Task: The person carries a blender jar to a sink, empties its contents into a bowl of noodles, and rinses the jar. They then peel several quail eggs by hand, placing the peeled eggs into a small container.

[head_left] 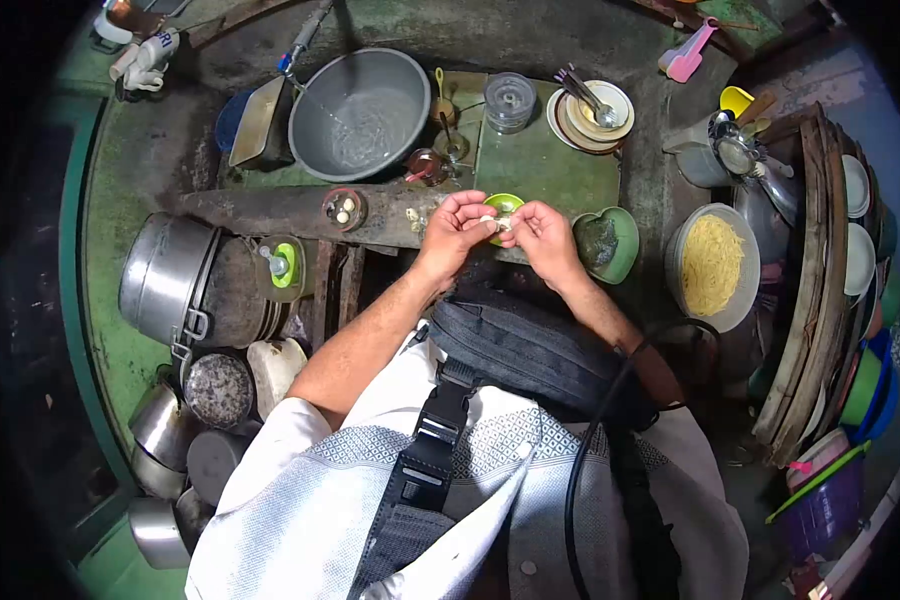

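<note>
Where the left hand (pixel 453 232) and right hand (pixel 542 237) meet, a small pale piece (pixel 491 221) sits between them. Both sets of fingers clamp it from opposite sides, equally near, just above the green bowl (pixel 508 203) at the tabletop (pixel 555 165) edge.

Looks like a plain, much-used kitchen for cooking and washing up. Shown by a large grey basin (pixel 360 115) with water in it, a stack of plates (pixel 592 112) with spoons on top, a bowl of yellow noodles (pixel 712 265) and a metal kettle (pixel 732 155) close by. Crowded on the left with steel pots (pixel 165 280) and lids, on the right with dishes standing in a wooden rack (pixel 820 300). Built around a worn green counter (pixel 550 165), stained and dark. Also marked by a small dish of garlic cloves (pixel 344 208) and a heart-shaped green bowl (pixel 605 243).
</note>
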Available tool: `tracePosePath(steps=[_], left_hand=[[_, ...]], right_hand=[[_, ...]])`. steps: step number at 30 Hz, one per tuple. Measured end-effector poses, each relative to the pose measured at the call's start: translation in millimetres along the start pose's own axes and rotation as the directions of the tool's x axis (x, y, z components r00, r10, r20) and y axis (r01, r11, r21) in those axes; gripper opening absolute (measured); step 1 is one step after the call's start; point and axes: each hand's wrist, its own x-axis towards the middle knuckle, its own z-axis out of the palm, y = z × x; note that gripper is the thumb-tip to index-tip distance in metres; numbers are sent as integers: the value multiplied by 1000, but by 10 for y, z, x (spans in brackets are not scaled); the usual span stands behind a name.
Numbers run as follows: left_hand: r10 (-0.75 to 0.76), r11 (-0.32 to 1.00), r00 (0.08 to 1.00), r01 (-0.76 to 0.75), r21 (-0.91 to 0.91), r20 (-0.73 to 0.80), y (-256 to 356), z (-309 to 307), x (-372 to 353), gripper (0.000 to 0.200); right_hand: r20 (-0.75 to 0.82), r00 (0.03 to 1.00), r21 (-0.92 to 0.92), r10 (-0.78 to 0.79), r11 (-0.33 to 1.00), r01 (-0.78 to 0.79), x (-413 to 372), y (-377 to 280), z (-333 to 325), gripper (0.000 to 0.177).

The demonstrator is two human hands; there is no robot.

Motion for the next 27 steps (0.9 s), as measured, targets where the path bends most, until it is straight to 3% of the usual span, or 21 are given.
tracePosePath(steps=[3,6,8,10,11,13,14,16,18,20,22,24,25,27], left_hand=[[27,1000,1000,-27,3,-15,20,20,-4,46],[27,1000,998,-28,-12,-59,23,18,-1,49],[-4,999,997,1,-49,-76,28,3,1,48],[-71,991,992,58,-122,-105,37,-30,0,46],[-93,984,989,73,-161,-115,-4,-102,14,41],[-116,983,979,89,-159,-166,-50,-214,-4,41],[-136,982,966,103,-158,-218,-44,-236,-23,41],[-206,978,945,195,-67,-253,26,-266,-130,35],[-192,981,937,172,-92,-291,-53,-421,-206,32],[-157,987,935,137,-86,-319,-35,-566,-300,33],[-117,985,895,160,66,-431,18,-767,-356,33],[37,984,860,58,169,-509,129,-968,-368,32],[134,973,834,-8,232,-535,223,-1053,-372,32],[263,930,783,-52,363,-563,355,-1403,-307,30]], right_hand=[[-36,996,73,78,994,-75,11,-40,-25,6],[-99,984,260,147,958,-117,17,-16,-76,8],[-96,983,259,158,957,-128,21,-14,-98,7],[-183,969,35,166,986,-163,53,49,-129,12],[-182,969,35,167,986,-164,72,89,-148,12],[-224,959,-274,174,933,-233,103,181,-190,14],[-218,960,-274,175,934,-232,99,277,-247,14],[-94,996,-681,-13,730,-54,127,412,-313,13],[-67,994,-754,-87,657,7,166,442,-260,9],[-67,997,-776,-46,631,-23,191,450,-210,5],[-59,997,-784,-51,621,-14,237,464,-190,6],[37,960,-827,-276,531,185,273,517,-189,8],[1,967,-786,-256,597,158,274,522,-168,10],[4,986,-838,-164,537,93,290,461,-157,11]])
